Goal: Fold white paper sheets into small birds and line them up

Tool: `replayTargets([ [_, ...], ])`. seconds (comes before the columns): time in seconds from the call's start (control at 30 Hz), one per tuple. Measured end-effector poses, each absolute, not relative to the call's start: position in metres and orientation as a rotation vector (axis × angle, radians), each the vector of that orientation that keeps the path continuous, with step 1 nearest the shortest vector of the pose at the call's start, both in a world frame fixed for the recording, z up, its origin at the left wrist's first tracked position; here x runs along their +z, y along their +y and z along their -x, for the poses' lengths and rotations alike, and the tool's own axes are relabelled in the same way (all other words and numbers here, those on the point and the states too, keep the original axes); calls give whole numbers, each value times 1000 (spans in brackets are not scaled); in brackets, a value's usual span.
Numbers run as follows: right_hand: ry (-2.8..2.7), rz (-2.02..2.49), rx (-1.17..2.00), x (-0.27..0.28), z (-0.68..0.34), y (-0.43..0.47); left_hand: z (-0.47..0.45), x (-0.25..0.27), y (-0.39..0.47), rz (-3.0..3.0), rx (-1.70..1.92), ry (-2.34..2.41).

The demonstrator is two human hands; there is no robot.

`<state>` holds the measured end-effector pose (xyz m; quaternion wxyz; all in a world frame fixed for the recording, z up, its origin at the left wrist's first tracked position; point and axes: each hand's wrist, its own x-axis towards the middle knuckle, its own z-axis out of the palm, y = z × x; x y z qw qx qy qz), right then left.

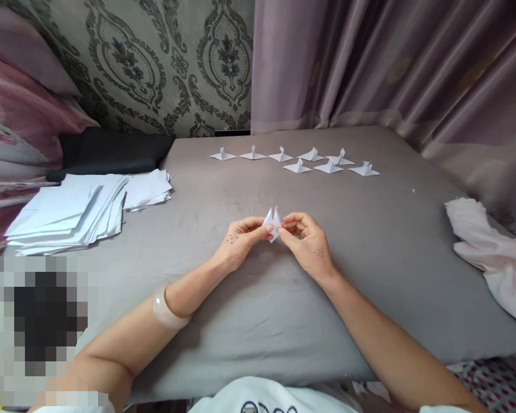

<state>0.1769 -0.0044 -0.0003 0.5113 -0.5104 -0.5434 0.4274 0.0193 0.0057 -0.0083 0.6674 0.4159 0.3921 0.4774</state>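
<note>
Two hands (241, 240) (308, 245) pinch folded paper (273, 222) between them.

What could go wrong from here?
1. The small folded paper is pinched by the left hand and right hand; an uneven pull could crease or tear it, or bend its two upright points.
2. The folded paper figures stand close together beyond the hands; a careless reach might knock some over.
3. The paper sheets at left lie in uneven piles; a brush of the left arm could perhaps scatter them.
</note>
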Motion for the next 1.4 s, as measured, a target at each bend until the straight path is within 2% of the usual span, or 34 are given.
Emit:
replayTargets([
  [0.3,-1459,1232,837,6,-178,-9,-18,-1,2,-1038,984,959],
  [0.77,-1270,1268,876,9,-176,-11,-18,7,0,-1101,906,1014],
  [1.17,-1242,1199,1128,11,-181,-8,-17,9,-1,-1075,843,988],
  [1.4,-1242,1212,1088,12,-182,-8,-17,10,-1,-1119,827,994],
])
